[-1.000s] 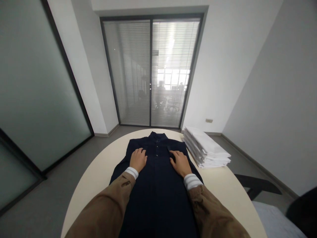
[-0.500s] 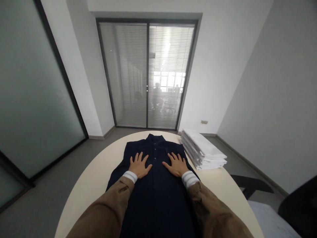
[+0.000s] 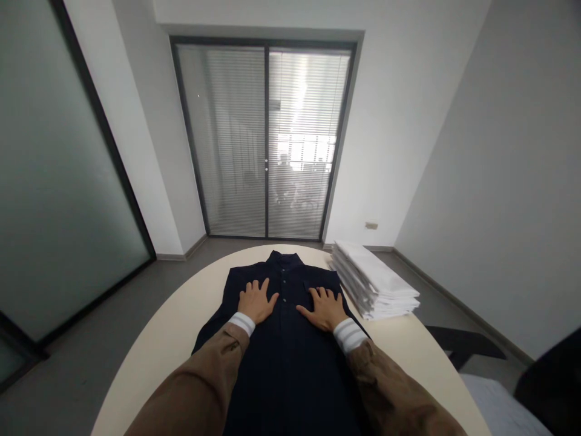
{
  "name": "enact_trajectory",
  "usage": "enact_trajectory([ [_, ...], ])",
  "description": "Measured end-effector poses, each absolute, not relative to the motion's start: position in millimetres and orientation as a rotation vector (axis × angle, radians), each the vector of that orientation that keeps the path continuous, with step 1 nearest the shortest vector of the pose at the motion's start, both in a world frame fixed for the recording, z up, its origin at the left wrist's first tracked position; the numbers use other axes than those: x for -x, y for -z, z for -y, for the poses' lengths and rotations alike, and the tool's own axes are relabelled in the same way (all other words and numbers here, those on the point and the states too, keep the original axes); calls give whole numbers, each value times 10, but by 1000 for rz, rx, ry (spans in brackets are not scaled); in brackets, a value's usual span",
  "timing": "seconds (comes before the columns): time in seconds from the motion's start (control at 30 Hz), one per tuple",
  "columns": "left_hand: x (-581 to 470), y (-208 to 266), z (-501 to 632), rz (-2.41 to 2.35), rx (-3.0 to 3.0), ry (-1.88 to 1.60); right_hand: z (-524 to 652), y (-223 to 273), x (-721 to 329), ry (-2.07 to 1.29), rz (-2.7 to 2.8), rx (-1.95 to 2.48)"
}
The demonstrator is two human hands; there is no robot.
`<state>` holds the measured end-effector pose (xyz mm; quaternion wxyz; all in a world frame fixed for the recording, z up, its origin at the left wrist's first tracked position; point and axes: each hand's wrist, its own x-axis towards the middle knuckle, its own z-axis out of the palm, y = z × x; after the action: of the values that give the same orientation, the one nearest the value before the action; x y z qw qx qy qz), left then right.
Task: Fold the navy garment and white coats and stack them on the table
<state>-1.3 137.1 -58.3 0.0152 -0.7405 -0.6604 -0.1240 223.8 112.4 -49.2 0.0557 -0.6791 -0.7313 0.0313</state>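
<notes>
A dark navy button-up shirt [image 3: 285,357] lies front side up, its collar pointing to the far edge of a round cream table [image 3: 149,357]. Small buttons run down its middle from the collar. My left hand [image 3: 256,302] rests palm down on the left half of the shirt's chest, thumb turned inward and fingers apart. On the right half my right hand [image 3: 325,309] is also palm down, fingers spread and a little bent, beside a chest pocket seam. Neither hand grips the cloth. My forearms hide the shirt's lower sides.
Right of the shirt stands a stack of folded white sheets or packets [image 3: 374,281], near the table's right edge. Beyond the table is a glass door with blinds [image 3: 265,139]. Dark furniture [image 3: 549,381] shows at the lower right, with something pale grey beside it.
The view has shifted slightly. Both hands stay on the shirt's chest; the fingers of my right hand have bent a little more and drawn in. The shirt looks the same.
</notes>
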Motion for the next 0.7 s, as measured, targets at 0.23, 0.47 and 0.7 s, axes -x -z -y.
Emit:
enact_trajectory([
  [0.23, 18, 508, -1561, 2057, 2261, 472, -1521, 325, -2184, 74, 2160, 1988],
  [0.47, 150, 627, -1952, 2009, 2386, 603, -1907, 650, -2390, -83, 2034, 1954],
  [0.7, 250, 658, -2189, 2143, 2415, 644, -2031, 750, -2463, -85, 1961, 1950],
])
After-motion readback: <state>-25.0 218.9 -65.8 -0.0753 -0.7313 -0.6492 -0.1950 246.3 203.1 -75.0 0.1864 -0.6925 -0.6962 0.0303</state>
